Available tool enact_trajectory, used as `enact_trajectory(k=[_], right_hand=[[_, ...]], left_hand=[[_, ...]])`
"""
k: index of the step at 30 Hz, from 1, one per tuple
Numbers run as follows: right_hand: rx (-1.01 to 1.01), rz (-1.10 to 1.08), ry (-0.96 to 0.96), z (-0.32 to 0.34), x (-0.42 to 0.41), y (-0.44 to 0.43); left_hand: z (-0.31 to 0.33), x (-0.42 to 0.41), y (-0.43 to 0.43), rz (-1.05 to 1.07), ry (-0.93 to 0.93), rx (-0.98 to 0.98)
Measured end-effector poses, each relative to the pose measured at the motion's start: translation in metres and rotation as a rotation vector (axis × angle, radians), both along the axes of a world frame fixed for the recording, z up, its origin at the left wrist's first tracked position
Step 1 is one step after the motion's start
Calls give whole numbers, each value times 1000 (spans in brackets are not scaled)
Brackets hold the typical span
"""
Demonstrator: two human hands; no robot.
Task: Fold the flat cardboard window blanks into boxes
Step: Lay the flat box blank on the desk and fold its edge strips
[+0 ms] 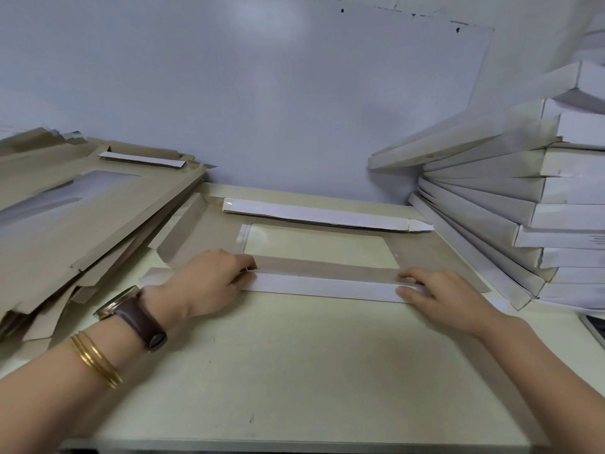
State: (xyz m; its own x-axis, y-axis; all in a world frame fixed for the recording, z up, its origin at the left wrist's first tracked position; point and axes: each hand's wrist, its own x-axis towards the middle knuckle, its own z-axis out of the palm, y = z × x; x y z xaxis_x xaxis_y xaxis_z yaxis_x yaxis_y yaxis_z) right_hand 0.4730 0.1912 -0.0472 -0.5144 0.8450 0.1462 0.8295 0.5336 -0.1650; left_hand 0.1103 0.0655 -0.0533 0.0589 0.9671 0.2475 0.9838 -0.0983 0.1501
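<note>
Folding the blank's near flap
Left hand and right hand fingers pinch its ends; I'd crease both together.

A small packing workshop is indicated: a pale surface is set against a plain white wall, flat brown cardboard blanks are heaped at the left, folded white boxes are stacked high at the right, and a single window blank is laid out between them.
</note>
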Motion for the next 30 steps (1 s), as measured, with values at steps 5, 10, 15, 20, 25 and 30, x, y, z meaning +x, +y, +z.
enact_trajectory(k=[5, 10, 15, 20, 25, 30], right_hand=[[-49, -26, -10, 6, -11, 15], [-28, -56, -77, -5, -19, 13], [88, 50, -165, -23, -59, -7], [-78, 180, -38, -35, -118, -28], [-207, 190, -19, -43, -136, -31], [-204, 169, -37, -49, -125, -26]], left_hand=[[2, 4, 20, 61, 85, -59], [-11, 10, 24, -33, 191, 30], [-31, 46, 26, -160, 145, -13], [-33, 81, 41, -113, 78, -158], [-36, 85, 46, -105, 54, -238], [-39, 77, 46, -94, 50, -272]])
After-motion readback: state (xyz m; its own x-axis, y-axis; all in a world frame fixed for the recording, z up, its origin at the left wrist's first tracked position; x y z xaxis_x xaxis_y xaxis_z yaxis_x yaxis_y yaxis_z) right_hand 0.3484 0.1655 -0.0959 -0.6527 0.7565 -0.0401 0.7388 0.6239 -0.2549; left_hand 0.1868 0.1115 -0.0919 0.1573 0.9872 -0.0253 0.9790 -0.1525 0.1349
